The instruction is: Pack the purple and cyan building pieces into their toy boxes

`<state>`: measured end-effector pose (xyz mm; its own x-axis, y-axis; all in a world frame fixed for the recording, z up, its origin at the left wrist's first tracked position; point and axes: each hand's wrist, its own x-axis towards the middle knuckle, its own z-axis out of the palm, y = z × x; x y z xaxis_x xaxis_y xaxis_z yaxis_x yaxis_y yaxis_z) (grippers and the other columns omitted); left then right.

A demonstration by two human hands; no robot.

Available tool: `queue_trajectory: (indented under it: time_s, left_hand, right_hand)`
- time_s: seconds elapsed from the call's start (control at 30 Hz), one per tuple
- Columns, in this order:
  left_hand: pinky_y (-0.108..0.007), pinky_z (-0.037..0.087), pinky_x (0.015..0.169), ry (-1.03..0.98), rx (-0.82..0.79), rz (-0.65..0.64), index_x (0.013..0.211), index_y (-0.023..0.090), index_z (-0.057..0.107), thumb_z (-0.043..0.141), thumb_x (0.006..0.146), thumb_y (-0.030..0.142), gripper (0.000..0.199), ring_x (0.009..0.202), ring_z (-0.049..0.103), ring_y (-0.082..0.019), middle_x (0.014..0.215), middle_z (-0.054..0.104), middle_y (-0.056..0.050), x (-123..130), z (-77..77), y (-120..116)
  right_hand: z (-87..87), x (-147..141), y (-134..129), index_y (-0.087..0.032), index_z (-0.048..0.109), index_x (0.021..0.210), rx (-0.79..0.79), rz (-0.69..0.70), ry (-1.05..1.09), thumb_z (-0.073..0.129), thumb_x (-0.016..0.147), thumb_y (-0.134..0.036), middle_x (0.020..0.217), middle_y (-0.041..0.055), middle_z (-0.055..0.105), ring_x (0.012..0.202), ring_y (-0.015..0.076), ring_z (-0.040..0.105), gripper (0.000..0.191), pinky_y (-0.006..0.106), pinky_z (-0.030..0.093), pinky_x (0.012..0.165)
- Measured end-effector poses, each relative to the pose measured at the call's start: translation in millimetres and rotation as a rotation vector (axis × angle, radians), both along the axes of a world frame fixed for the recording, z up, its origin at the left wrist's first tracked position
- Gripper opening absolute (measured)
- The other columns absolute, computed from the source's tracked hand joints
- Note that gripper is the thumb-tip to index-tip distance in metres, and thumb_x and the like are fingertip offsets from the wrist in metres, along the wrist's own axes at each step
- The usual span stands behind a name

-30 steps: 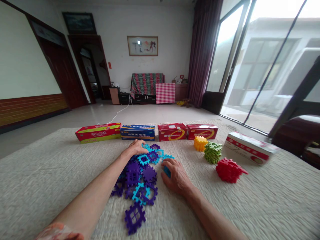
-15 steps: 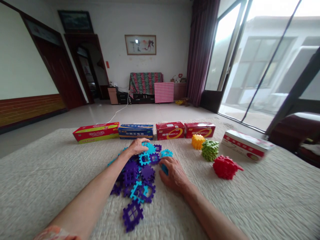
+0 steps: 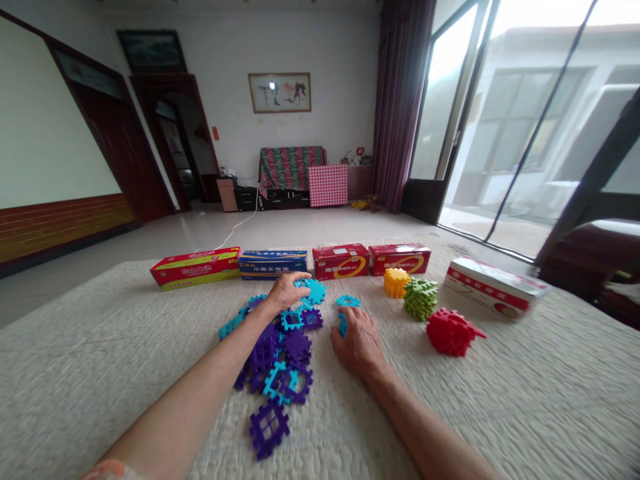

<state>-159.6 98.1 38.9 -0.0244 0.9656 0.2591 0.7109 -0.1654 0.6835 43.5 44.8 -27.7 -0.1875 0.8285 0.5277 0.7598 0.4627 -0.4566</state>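
Left hand [image 3: 286, 291] lifted cyan tile [image 3: 315, 291], pinching it | right hand [image 3: 358, 340] shifted farther, covering cyan piece [image 3: 343, 325]

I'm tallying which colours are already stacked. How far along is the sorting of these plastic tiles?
Done: yellow stack, green stack and red stack stand apart at the right. In hand: the left hand grips a cyan tile; the right hand rests on another cyan piece. Left: the mixed purple and cyan pile is unsorted.
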Motion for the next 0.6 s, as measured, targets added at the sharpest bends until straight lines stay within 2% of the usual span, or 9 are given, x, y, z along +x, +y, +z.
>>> queue_trajectory:
  time_s: [0.07, 0.13, 0.2, 0.3, 0.4, 0.5, 0.6]
  left_hand:
    - [-0.025, 0.051, 0.073, -0.02, -0.03, -0.094, 0.117, 0.017, 0.066, 0.063, 0.067, 0.026, 0.051, 0.076, 0.065, -0.016, 0.09, 0.073, -0.003, 14.7, -2.8, -1.1]
    - [-0.025, 0.051, 0.071, -0.04, -0.056, -0.2, 0.124, 0.016, 0.061, 0.063, 0.069, 0.029, 0.057, 0.075, 0.066, -0.016, 0.09, 0.073, -0.004, 25.0, -2.5, -4.1]
    - [-0.025, 0.051, 0.07, -0.024, -0.077, -0.231, 0.127, 0.014, 0.058, 0.063, 0.071, 0.031, 0.059, 0.076, 0.066, -0.016, 0.094, 0.073, -0.006, 25.9, 1.3, -9.7]
    - [-0.025, 0.051, 0.074, 0.105, -0.07, -0.119, 0.121, 0.015, 0.063, 0.059, 0.074, 0.031, 0.05, 0.082, 0.067, -0.018, 0.102, 0.072, -0.007, 4.1, 8.9, -23.1]
    - [-0.026, 0.046, 0.092, 0.297, -0.006, 0.035, 0.116, 0.018, 0.067, 0.052, 0.079, 0.025, 0.041, 0.101, 0.064, -0.019, 0.112, 0.07, -0.006, -37.3, 10.7, -39.7]
    - [-0.025, 0.044, 0.093, 0.317, -0.065, 0.248, 0.115, 0.023, 0.067, 0.054, 0.078, 0.024, 0.039, 0.106, 0.063, -0.019, 0.115, 0.069, -0.004, -76.1, 2.8, -52.5]
    - [-0.024, 0.045, 0.09, 0.282, -0.14, 0.318, 0.113, 0.024, 0.067, 0.055, 0.078, 0.023, 0.037, 0.105, 0.064, -0.019, 0.113, 0.07, -0.003, -97.0, -10.1, -55.4]
  right_hand:
    - [4.7, 2.0, -1.9, -0.019, 0.051, 0.122, 0.087, 0.001, 0.059, 0.058, 0.075, -0.024, 0.123, 0.0152, 0.057, 0.113, 0.0313, 0.05, 0.048, 0.047, 0.037, 0.095]
    - [9.9, 3.4, -5.6, -0.018, 0.046, 0.128, 0.176, 0.09, 0.071, 0.056, 0.076, -0.023, 0.131, 0.0141, 0.051, 0.12, 0.0299, 0.045, 0.054, 0.047, 0.033, 0.1]
    - [13.4, 3.5, -9.3, -0.019, 0.047, 0.128, 0.199, 0.187, 0.021, 0.055, 0.075, -0.022, 0.134, 0.0122, 0.05, 0.124, 0.0293, 0.041, 0.053, 0.047, 0.029, 0.104]
    - [13.3, 2.4, -11.7, -0.021, 0.055, 0.12, 0.141, 0.232, -0.078, 0.058, 0.074, -0.022, 0.128, 0.0098, 0.057, 0.122, 0.0306, 0.042, 0.045, 0.05, 0.026, 0.105]
    - [10.2, 1.9, -10.4, -0.023, 0.061, 0.109, 0.092, 0.219, -0.145, 0.057, 0.077, -0.021, 0.119, 0.0082, 0.063, 0.116, 0.0298, 0.046, 0.033, 0.052, 0.024, 0.103]
    - [9.4, 2.0, -9.1, -0.023, 0.064, 0.103, 0.076, 0.203, -0.182, 0.054, 0.079, -0.019, 0.115, 0.0079, 0.064, 0.111, 0.0282, 0.049, 0.026, 0.052, 0.024, 0.102]
    - [9.6, 2.1, -8.4, -0.023, 0.064, 0.103, 0.08, 0.197, -0.199, 0.053, 0.081, -0.019, 0.116, 0.008, 0.064, 0.11, 0.0273, 0.05, 0.025, 0.05, 0.025, 0.101]
